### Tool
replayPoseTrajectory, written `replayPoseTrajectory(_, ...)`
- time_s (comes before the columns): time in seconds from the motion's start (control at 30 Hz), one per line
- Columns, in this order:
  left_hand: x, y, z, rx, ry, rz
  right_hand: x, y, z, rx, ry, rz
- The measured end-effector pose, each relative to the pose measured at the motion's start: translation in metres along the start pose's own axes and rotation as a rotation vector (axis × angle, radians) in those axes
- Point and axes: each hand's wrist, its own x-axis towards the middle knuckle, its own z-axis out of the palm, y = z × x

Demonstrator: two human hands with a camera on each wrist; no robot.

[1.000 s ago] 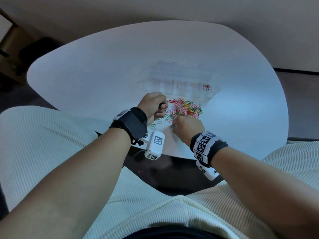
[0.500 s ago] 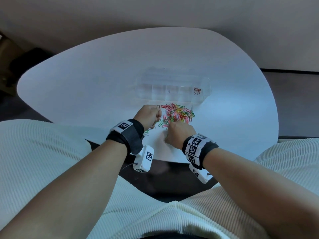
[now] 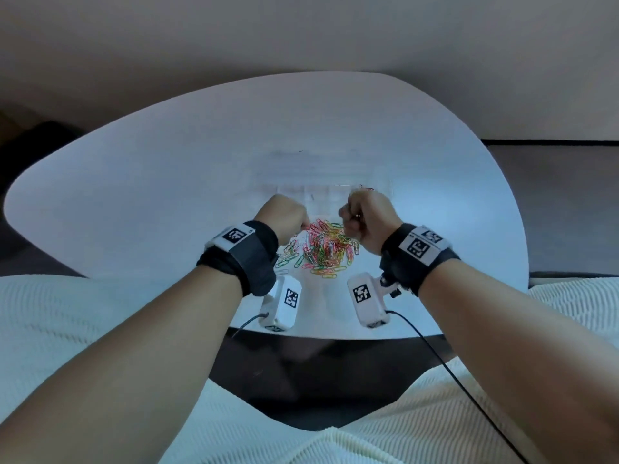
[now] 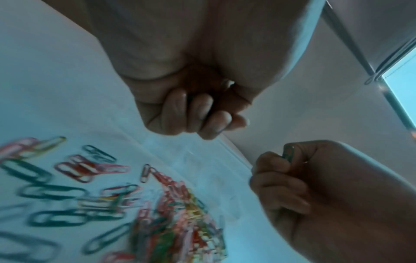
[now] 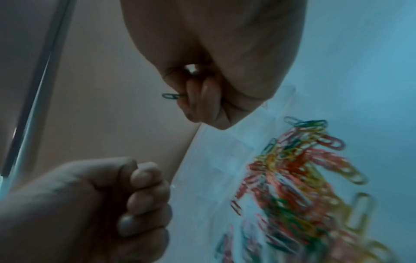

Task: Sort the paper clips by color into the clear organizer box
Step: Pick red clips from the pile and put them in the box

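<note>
A heap of mixed colored paper clips lies on the white table, just in front of the clear organizer box. A few red clips sit in the box's right end compartment. My right hand hovers above the heap's far right side. It pinches one green paper clip, which also shows in the left wrist view. My left hand is curled into a fist over the heap's far left side, with nothing showing in it.
Several green clips lie loose at the left of the heap. The table's near edge runs just behind both wrists, with my lap below it. Bare tabletop stretches to the left, right and behind the box.
Both hands have risen off the heap toward the box. The right hand, which was pressed down at the heap's near edge, now holds a green clip in the air.
</note>
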Motion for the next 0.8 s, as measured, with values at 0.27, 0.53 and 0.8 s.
replayPoseTrajectory(0.27,0.018,0.056,0.006,-0.510,0.021,-0.074,0.023,-0.032,-0.002,0.330,0.066,0.047)
replayPoseTrajectory(0.53,0.035,0.065,0.018,-0.736,-0.040,-0.138,0.032,-0.035,-0.008,0.423,0.106,0.150)
replayPoseTrajectory(0.8,0.047,0.063,0.040,-0.795,-0.139,-0.122,0.011,-0.048,-0.028,0.253,0.093,-0.030)
